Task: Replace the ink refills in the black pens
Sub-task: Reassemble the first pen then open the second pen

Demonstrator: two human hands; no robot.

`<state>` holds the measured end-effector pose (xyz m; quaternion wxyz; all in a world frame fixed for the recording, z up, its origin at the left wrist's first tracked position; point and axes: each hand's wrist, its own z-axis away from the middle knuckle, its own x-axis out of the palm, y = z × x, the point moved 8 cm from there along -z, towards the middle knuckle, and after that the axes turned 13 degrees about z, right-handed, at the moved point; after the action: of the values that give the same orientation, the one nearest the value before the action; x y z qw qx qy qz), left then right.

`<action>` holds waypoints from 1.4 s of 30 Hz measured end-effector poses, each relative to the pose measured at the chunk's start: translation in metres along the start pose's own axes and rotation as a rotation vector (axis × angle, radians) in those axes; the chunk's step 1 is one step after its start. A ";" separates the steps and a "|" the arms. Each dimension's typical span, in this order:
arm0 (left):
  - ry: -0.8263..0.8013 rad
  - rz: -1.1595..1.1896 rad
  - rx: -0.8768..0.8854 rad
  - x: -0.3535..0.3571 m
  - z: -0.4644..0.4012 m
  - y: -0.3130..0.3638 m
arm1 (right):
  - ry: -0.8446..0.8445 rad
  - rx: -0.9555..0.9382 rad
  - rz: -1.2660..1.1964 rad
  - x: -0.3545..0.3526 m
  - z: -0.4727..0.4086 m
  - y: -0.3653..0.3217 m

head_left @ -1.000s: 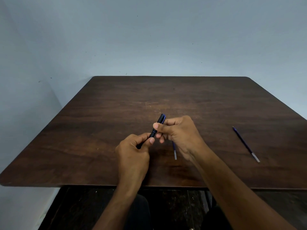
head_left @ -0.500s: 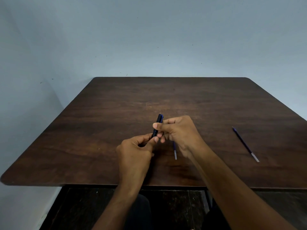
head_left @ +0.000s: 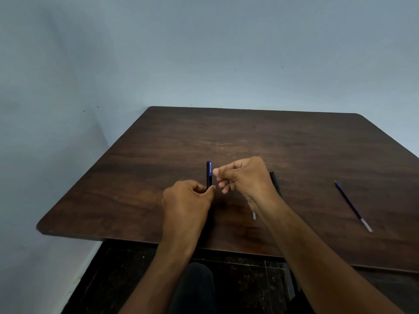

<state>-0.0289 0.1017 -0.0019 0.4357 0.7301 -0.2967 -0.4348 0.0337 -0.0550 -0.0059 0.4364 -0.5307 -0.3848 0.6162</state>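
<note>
Your left hand (head_left: 186, 200) has its fingers curled round the lower part of a black pen (head_left: 209, 175), thumb tip pressed to the barrel; the pen stands nearly upright above the table (head_left: 158, 159), its blue-banded top end with white lettering pointing away from you. Your right hand (head_left: 242, 177) sits just beside the pen's upper end, fingers loosely curled and drawn together, the forefinger tip right next to the blue band; whether it touches the pen or pinches anything small, the view does not show. Behind your right hand a second dark pen (head_left: 274, 181) lies on the table, mostly hidden by the wrist; just below that wrist the pale clear tip of a refill (head_left: 254, 215) pokes out onto the wood, the rest covered by your forearm. Well apart to your right, another refill (head_left: 352, 205) lies alone on the table, a thin blue stick with a clear end toward you, angled slightly leftward at its far end. The table is dark brown wood set against a pale blue wall (head_left: 204, 53); your knee (head_left: 195, 288) shows beneath the near edge.
</note>
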 end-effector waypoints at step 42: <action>-0.024 -0.010 0.039 0.005 -0.010 0.006 | 0.164 0.062 0.372 -0.030 0.002 0.007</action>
<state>-0.0176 0.0990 0.0039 0.4156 0.7348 -0.3065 -0.4397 0.0324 -0.0856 -0.0025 0.3611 -0.6275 -0.2239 0.6524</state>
